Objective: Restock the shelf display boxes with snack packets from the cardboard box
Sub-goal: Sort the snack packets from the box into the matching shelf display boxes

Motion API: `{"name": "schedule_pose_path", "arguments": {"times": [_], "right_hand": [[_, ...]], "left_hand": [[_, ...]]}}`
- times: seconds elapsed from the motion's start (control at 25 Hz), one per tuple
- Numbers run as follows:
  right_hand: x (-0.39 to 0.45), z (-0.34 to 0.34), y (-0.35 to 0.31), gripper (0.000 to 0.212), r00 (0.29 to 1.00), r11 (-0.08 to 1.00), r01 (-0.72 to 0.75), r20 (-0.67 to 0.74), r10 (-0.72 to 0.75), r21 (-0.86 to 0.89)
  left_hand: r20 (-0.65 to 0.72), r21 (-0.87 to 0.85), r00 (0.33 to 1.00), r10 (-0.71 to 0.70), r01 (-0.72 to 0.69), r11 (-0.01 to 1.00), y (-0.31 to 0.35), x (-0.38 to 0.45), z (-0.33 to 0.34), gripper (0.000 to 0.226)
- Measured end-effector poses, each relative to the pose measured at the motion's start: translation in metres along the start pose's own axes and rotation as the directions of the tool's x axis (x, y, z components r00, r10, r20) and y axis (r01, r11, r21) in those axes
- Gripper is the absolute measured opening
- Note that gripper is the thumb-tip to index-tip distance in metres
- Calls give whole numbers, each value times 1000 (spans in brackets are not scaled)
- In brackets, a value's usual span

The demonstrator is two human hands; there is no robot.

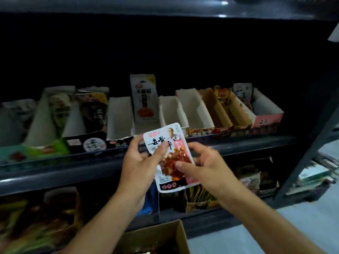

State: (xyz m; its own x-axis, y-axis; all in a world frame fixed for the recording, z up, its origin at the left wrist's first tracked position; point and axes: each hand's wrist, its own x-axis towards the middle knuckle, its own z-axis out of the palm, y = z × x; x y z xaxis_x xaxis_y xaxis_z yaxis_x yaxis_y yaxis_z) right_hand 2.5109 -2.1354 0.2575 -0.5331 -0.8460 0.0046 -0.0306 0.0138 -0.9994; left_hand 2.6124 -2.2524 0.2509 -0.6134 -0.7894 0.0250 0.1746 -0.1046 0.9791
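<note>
A white and pink snack packet (171, 154) with red print and a picture of brown meat is held upright in front of the shelf edge. My left hand (141, 160) grips its left side with the thumb across the front. My right hand (201, 162) pinches its right side lower down. Behind it, a row of display boxes lines the shelf; a pink display box (266, 120) at the right holds a few packets at its back. The open cardboard box (165, 237) sits below my arms at the bottom edge.
A tall white packet (145, 99) stands in a middle display box, with near-empty white boxes (190, 110) beside it. Fuller boxes fill the shelf's left end (55, 125). The dark shelf rail (73, 167) runs in front. A lower shelf (36, 217) holds more snacks.
</note>
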Motion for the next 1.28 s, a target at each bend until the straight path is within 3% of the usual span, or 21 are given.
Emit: {"name": "schedule_pose_path", "arguments": {"times": [0.08, 0.2, 0.28, 0.4, 0.52, 0.64, 0.76, 0.96, 1.0, 1.08, 1.16, 1.28], "right_hand": [[-2, 29, 0, 27, 997, 990, -32, -61, 41, 141], [1, 55, -5, 24, 993, 953, -109, -6, 115, 281], [3, 59, -10, 22, 994, 978, -108, 4, 109, 177], [10, 44, -22, 24, 995, 999, -30, -94, 34, 40], [17, 12, -32, 17, 986, 998, -19, -168, 9, -54], [23, -19, -28, 21, 990, 998, -35, -138, 43, 60], [28, -40, -22, 22, 991, 992, -69, -106, 80, 107], [26, -83, -24, 19, 971, 989, -91, -212, 114, 115], [26, -99, -29, 19, 954, 993, -54, -289, 81, 103], [33, -146, -43, 20, 877, 997, 50, -481, -18, 54], [46, -197, -61, 16, 772, 991, 123, -622, -128, -52], [90, -264, -77, 7, 606, 952, 110, -740, -292, -286]], "left_hand": [[81, 52, 996, -42, 38, 998, 9, -14, -26, 29], [200, 93, 980, 0, -19, 995, 21, -26, -57, 21], [209, 91, 977, 36, -56, 994, 23, -26, -68, 20], [180, 241, 983, 46, -90, 966, 18, -18, -68, 8], [223, 350, 974, 41, -119, 929, 15, -9, -49, 22], [409, 410, 912, 26, -209, 888, 12, 1, -34, 27], [502, 421, 864, -33, -210, 882, 7, 13, -27, 24], [638, 401, 765, -87, -233, 886, 6, 17, 8, 16], [614, 438, 788, -41, -298, 848, 5, 22, 18, 11], [532, 576, 838, 125, -466, 671, 2, 42, 42, 9], [528, 645, 806, 268, -586, 490, 7, 64, 73, 12], [588, 735, 751, 301, -651, 190, 10, 101, 116, 28]]}}
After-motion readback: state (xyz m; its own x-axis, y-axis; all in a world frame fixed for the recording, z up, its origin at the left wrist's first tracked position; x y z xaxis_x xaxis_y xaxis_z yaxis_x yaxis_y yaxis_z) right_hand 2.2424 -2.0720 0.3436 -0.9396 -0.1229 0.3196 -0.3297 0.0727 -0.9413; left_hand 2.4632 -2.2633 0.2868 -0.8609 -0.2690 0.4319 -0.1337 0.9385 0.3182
